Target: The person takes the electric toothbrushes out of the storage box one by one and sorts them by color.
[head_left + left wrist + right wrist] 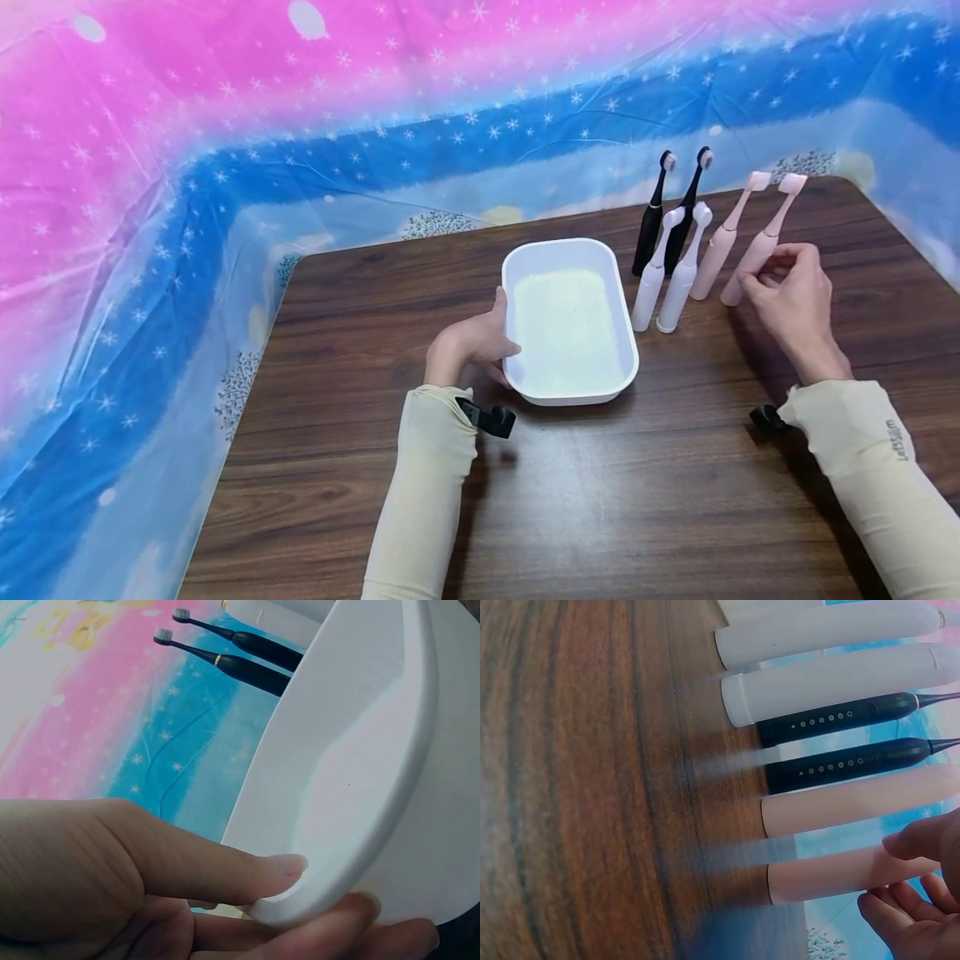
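Note:
My left hand (472,340) grips the left side of a white rectangular tub (573,398), thumb over the rim and fingers outside. Inside, the tub's floor is bare. At the right, my right hand (798,300) pinches the handle of the rightmost pink electric toothbrush (759,250). In the right wrist view that toothbrush (825,879) stands with its base at the table, thumb on one side and fingers on the other. Just left of it stands another pink electric toothbrush (716,254), apart from the hand.
Two white electric toothbrushes (678,296) stand upright between the tub and the pink ones. Behind them stand two black electric toothbrushes (649,233). All are on a dark wooden table (337,433), with a pink and blue snowflake cloth (390,142) hanging behind it.

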### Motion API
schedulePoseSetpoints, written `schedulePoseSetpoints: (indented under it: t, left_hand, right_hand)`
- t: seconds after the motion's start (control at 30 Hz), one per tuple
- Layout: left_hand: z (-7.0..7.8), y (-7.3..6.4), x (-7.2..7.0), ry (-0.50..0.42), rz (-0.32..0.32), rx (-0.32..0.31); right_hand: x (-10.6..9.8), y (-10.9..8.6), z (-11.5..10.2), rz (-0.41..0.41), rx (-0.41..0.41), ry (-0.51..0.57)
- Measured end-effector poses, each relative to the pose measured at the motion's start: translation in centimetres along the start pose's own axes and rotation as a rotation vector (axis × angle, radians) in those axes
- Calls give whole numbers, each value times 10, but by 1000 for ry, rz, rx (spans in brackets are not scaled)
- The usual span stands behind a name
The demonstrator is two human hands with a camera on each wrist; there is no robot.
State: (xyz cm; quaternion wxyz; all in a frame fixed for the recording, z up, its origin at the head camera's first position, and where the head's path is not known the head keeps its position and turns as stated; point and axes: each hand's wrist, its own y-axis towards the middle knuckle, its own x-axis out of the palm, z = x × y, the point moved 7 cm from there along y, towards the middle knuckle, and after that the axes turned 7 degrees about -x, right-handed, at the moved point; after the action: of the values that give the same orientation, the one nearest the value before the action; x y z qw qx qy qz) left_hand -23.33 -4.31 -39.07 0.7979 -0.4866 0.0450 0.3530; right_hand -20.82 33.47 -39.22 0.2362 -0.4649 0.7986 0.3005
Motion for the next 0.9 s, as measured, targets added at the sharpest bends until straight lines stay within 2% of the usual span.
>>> schedulePoseSetpoints:
  t: [0.3, 0.7, 0.8, 0.9]
  left_hand:
    - [-2, 0, -2, 21, 13, -7]
    - [-4, 2, -3, 18, 18, -21]
    - [-4, 3, -3, 16, 22, -20]
    - [-4, 2, -3, 14, 32, -19]
  right_hand:
    - [-1, -3, -5, 2, -19, 10]
    - [-11, -8, -13, 64, 6, 53]
    - [-19, -11, -19, 119, 0, 103]
    - [-30, -18, -33, 241, -70, 195]
